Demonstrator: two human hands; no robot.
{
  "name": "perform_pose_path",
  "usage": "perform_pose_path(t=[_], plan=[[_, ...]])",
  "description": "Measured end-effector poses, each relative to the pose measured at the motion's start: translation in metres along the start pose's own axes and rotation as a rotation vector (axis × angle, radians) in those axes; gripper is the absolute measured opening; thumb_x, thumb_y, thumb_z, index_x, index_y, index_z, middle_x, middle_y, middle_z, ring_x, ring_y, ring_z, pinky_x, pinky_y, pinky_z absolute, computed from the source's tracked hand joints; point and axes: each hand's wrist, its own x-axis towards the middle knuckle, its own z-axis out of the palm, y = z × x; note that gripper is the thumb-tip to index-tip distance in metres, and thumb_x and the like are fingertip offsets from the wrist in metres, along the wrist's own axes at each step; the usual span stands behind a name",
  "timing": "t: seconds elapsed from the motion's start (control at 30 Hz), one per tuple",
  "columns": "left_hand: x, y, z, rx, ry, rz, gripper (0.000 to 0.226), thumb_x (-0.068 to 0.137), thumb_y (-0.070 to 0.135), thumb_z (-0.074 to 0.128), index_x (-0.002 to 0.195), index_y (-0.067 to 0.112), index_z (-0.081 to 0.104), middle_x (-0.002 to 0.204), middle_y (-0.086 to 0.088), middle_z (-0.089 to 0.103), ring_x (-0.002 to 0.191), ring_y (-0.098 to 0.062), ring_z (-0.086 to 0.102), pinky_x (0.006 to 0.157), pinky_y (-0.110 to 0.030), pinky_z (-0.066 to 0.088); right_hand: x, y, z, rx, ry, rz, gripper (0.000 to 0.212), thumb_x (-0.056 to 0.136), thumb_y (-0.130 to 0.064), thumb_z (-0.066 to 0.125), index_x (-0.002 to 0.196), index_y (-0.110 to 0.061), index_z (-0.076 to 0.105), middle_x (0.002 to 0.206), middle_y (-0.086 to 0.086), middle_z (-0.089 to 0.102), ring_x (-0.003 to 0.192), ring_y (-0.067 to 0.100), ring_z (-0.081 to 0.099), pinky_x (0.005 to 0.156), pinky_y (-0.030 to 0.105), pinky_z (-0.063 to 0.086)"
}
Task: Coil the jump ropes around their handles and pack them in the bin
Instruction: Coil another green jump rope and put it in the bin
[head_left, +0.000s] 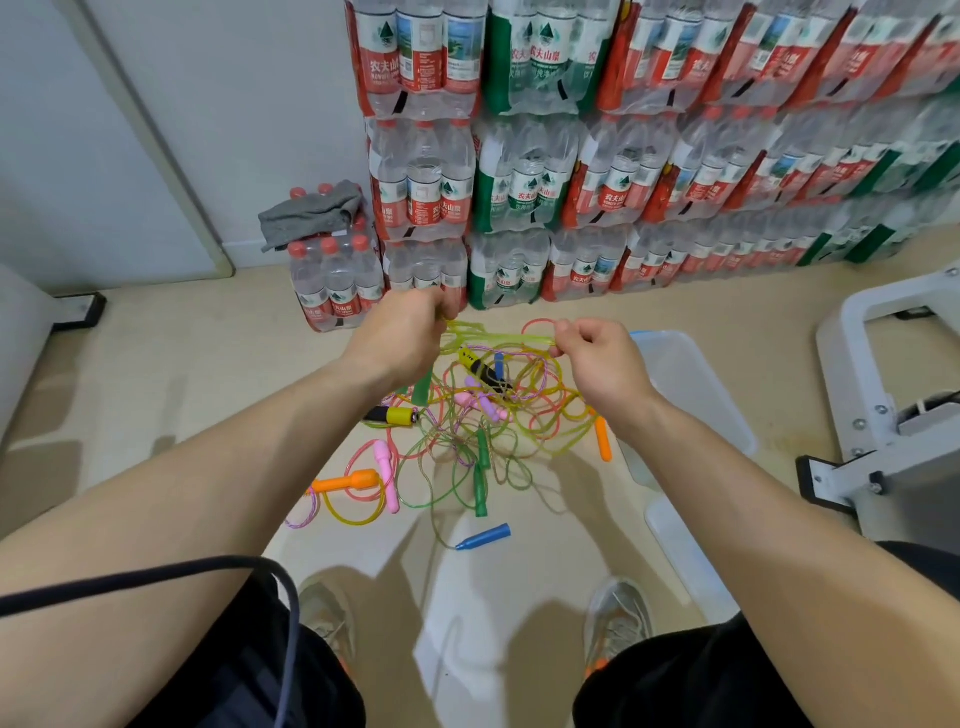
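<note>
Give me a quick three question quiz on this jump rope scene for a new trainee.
1. True or false: the left hand and the right hand grip the same yellow-green rope, stretched between them.
2. Where is the lone blue handle? A) on the water bottles B) on the floor C) in the left hand
3. Fill in: the clear bin stands on the person's ____ side.

Key: 1 true; 2 B; 3 right.
</note>
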Motion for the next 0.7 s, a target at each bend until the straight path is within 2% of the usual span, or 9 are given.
perform_pose_path(t=[0.07,0.17,0.23,0.27,0.37,0.47,0.57,0.63,0.7], plan=[[0.001,-0.003,-0.001,0.019,0.017,-0.027,0.023,0.099,0.013,0.054,0.117,0.018,0.067,0.117,-0.009,0.070,0.109,-0.031,0.062,0.088,-0.040,0.051,0.002,0.004,-0.003,0.011,0.031,0.018,0.040,0.106,-0.032,0.047,0.071,-0.017,0.062,0.039,-0.015,0.042,0.037,0.004,0.034,0.048,0.028,0.026],[0.001,-0.005,-0.001,0.053,0.028,-0.039,0.027,0.097,0.010,0.053,0.118,0.021,0.066,0.117,-0.009,0.070,0.108,-0.032,0.062,0.085,-0.041,0.051,0.004,0.008,-0.004,-0.064,0.054,0.043,0.042,0.106,-0.032,0.046,0.077,-0.009,0.067,0.040,-0.017,0.047,0.045,0.008,0.042,0.049,0.027,0.031],[0.000,-0.006,-0.001,0.075,0.035,-0.042,0.031,0.096,0.007,0.053,0.119,0.022,0.066,0.116,-0.009,0.070,0.106,-0.033,0.062,0.083,-0.041,0.051,0.006,0.013,-0.002,-0.185,0.046,0.059,0.043,0.105,-0.035,0.046,0.081,-0.007,0.068,0.058,-0.011,0.061,0.067,0.023,0.060,0.062,0.031,0.042],[0.000,-0.007,-0.002,0.083,0.045,-0.047,0.032,0.096,0.006,0.053,0.120,0.022,0.066,0.115,-0.009,0.070,0.105,-0.033,0.063,0.082,-0.041,0.052,0.006,0.015,-0.002,-0.270,0.045,0.066,0.043,0.104,-0.038,0.044,0.081,-0.009,0.067,0.069,-0.001,0.066,0.078,0.030,0.063,0.069,0.035,0.047],[0.001,-0.007,-0.007,0.008,0.079,-0.050,0.027,0.099,0.011,0.053,0.117,0.023,0.069,0.112,-0.002,0.070,0.095,-0.027,0.064,0.080,-0.036,0.051,0.005,0.019,-0.002,-0.423,-0.053,0.100,0.039,0.103,-0.035,0.045,0.083,-0.007,0.064,0.081,0.010,0.069,0.079,0.033,0.065,0.076,0.041,0.052],[-0.001,-0.001,-0.013,-0.102,0.071,0.006,0.022,0.101,0.016,0.053,0.113,0.024,0.070,0.110,0.002,0.069,0.093,-0.020,0.065,0.084,-0.032,0.052,0.002,0.021,0.001,-0.242,-0.293,0.199,0.024,0.097,-0.013,0.047,0.085,-0.002,0.065,0.067,0.009,0.067,0.065,0.027,0.062,0.077,0.045,0.056],[-0.005,0.008,-0.011,-0.134,0.053,0.099,0.022,0.101,0.017,0.055,0.116,0.023,0.070,0.115,0.003,0.072,0.099,-0.018,0.067,0.089,-0.031,0.053,-0.006,0.013,0.008,0.063,-0.400,0.238,0.031,0.093,-0.001,0.038,0.105,0.004,0.066,0.067,0.012,0.071,0.067,0.028,0.066,0.073,0.040,0.052],[-0.009,0.015,-0.008,-0.140,0.040,0.147,0.022,0.101,0.018,0.055,0.116,0.023,0.070,0.115,0.003,0.072,0.099,-0.018,0.068,0.089,-0.033,0.054,-0.010,0.002,0.008,0.225,-0.438,0.229,0.038,0.092,0.000,0.035,0.112,-0.002,0.066,0.075,0.012,0.075,0.065,0.018,0.070,0.066,0.027,0.049],[-0.012,0.021,-0.005,-0.130,0.041,0.201,0.022,0.100,0.017,0.055,0.116,0.022,0.070,0.116,0.004,0.072,0.105,-0.018,0.066,0.091,-0.033,0.052,-0.011,-0.006,0.008,0.332,-0.509,0.215,0.033,0.095,-0.012,0.035,0.106,-0.014,0.065,0.085,0.013,0.077,0.074,0.017,0.071,0.069,0.026,0.047]])
